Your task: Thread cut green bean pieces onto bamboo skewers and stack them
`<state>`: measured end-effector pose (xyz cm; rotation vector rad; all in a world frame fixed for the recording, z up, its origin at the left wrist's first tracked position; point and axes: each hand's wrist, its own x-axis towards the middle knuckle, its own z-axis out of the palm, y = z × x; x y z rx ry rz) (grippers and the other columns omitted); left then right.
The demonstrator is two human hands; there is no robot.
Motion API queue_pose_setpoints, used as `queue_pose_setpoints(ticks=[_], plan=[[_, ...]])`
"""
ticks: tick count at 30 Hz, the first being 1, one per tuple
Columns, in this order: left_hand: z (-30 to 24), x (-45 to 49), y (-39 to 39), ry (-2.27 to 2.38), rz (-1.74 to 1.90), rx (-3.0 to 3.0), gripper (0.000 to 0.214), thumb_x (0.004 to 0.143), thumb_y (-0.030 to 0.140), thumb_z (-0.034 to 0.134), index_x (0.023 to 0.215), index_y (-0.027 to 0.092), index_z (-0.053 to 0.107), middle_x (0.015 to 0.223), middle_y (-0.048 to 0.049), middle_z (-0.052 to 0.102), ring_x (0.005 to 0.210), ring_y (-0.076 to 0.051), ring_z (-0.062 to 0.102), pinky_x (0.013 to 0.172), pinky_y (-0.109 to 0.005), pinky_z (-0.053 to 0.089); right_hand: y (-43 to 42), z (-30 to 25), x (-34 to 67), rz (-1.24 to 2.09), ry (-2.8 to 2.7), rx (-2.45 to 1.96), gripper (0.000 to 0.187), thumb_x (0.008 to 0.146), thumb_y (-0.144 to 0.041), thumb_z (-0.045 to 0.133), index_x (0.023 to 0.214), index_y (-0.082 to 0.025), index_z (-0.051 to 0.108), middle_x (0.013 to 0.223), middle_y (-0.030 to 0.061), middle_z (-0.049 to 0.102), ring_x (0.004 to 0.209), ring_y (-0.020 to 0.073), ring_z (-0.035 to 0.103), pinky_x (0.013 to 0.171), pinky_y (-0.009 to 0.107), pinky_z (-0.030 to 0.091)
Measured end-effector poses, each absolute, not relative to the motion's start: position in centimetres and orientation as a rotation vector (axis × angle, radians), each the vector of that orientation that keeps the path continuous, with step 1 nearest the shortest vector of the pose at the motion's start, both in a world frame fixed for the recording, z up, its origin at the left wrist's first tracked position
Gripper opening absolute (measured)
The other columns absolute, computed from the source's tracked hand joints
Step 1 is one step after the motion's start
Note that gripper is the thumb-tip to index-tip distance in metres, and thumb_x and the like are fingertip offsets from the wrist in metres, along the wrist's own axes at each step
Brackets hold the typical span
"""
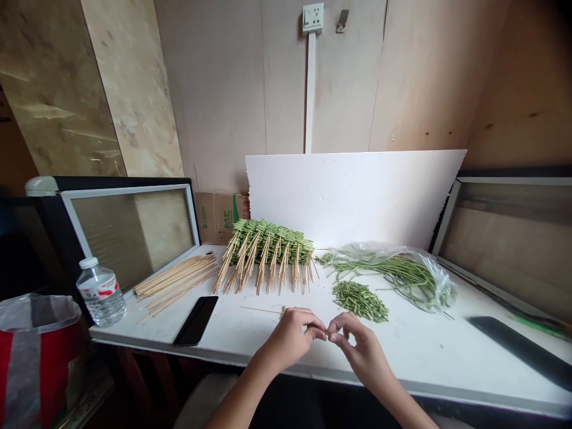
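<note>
My left hand (292, 335) pinches a thin bamboo skewer (261, 310) that sticks out to the left over the white table (429, 351). My right hand (357, 342) meets it fingertip to fingertip, fingers pinched on something too small to make out. Just beyond my right hand lies a small heap of cut green bean pieces (360, 300). Farther back is a stack of finished bean skewers (268, 247). Long uncut green beans (393, 271) lie on a clear plastic bag to the right.
A bundle of bare skewers (176, 283) lies at the left, with a black phone (195, 320) and a water bottle (100, 292) near the table's edge. A dark knife (522, 348) rests at the right. A white foam board (357, 193) leans against the wall. A red bin (36, 357) stands lower left.
</note>
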<state>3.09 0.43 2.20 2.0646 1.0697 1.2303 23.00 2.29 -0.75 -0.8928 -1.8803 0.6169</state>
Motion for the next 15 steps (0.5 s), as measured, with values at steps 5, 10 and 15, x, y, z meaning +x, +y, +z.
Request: queue_pose_setpoints(ticks=[5,10,15], plan=[[1.9,2.9,0.5,0.964,1.184,2.095,0.031,0.083,-0.001,0.059,0.084,0.020,0.082,0.077,-0.0029,0.076,0.072,-0.015,0.070,0.071,-0.025,0.053,2.2,-0.7,23.1,0.764,-1.903,-0.769,0.028,0.093,-0.047,0.065,0.078,-0.023,0.070,0.079,0.0049,0.067,0.079,0.0224,0.056,0.074,0.034,0.045],[1.2,2.4,1.3,0.982,1.226,2.047,0.025,0.084,0.003,0.061,0.081,0.018,0.081,0.075,-0.0042,0.075,0.072,-0.016,0.069,0.070,-0.025,0.052,3.0,-0.5,23.9,0.827,-1.849,-0.774,0.028,0.090,-0.048,0.069,0.079,-0.024,0.075,0.081,0.0063,0.070,0.079,0.0236,0.060,0.073,0.035,0.047],[1.0,2.0,2.0,1.065,1.319,1.980,0.020,0.096,0.023,0.061,0.092,0.017,0.080,0.084,-0.0072,0.074,0.076,-0.017,0.067,0.072,-0.027,0.053,6.5,-1.8,27.3,0.477,-1.752,-1.142,0.039,0.092,-0.055,0.058,0.103,-0.024,0.080,0.089,0.0104,0.075,0.082,0.0291,0.062,0.072,0.041,0.049]])
